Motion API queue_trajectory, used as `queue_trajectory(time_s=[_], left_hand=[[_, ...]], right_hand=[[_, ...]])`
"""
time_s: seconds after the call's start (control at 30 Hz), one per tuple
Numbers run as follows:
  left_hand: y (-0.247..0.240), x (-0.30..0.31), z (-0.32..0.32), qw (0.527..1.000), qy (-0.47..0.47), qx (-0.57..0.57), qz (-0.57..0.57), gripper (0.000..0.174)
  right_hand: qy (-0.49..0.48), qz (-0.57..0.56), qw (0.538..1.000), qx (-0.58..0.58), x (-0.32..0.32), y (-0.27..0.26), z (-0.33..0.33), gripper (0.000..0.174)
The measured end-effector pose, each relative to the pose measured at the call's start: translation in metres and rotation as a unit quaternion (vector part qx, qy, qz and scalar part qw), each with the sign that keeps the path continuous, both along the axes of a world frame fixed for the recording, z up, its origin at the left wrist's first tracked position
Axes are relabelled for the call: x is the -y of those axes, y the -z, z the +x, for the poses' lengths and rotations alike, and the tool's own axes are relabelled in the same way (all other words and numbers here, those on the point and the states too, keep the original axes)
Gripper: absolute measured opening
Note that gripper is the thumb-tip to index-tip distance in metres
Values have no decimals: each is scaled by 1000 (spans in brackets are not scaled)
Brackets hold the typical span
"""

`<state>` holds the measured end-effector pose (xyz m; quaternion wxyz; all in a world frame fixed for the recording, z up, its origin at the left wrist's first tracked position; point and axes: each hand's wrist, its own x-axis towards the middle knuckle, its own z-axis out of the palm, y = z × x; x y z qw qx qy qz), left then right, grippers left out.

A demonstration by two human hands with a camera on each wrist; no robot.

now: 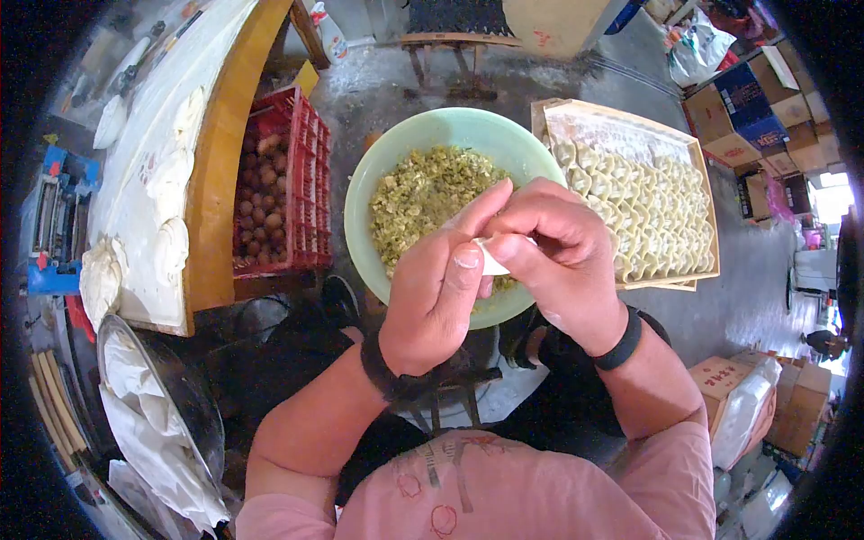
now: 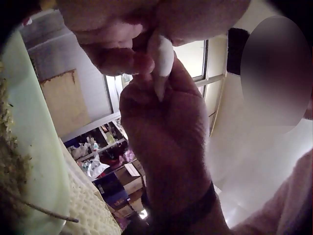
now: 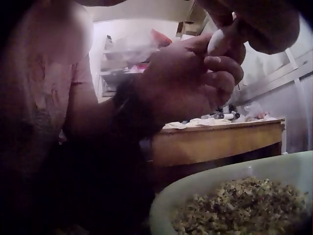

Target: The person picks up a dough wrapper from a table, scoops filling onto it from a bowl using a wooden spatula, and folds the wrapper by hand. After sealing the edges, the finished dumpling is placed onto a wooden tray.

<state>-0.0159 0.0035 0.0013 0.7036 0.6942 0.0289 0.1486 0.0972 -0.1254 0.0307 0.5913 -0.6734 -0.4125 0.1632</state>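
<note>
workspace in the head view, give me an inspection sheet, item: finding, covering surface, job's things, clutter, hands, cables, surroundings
surface: wooden table at left, whitish top, pale soft pieces along its edge
job's things: small white piece held over a green bowl of chopped filling; folded dumplings in rows on a tray
clutter: red crate of round brown items beside the table
hands: left hand and right hand both pinch the white piece
cables: none clearly made out
surroundings: cardboard cartons at right, blue-framed device at far left
</note>
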Motion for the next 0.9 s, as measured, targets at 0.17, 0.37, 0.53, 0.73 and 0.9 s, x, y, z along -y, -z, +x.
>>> queue_trajectory(time_s=[0.17,0.37,0.53,0.73,0.9], left_hand=[[-2,2,3,999,-8,-20,-49,70],[-7,4,8,981,-47,-29,-185,53],[0,-2,7,991,6,-48,-124,61],[-6,-4,7,986,59,-74,-135,58],[-11,-1,5,981,76,-97,-149,58]], right_hand=[[4,32,992,-120,-2,9,-2,36],[-105,25,966,-234,-6,28,-9,71],[-127,-63,968,-206,-1,11,-1,56],[-208,-81,952,-210,0,7,10,52],[-194,-69,935,-290,-1,12,-2,51]])
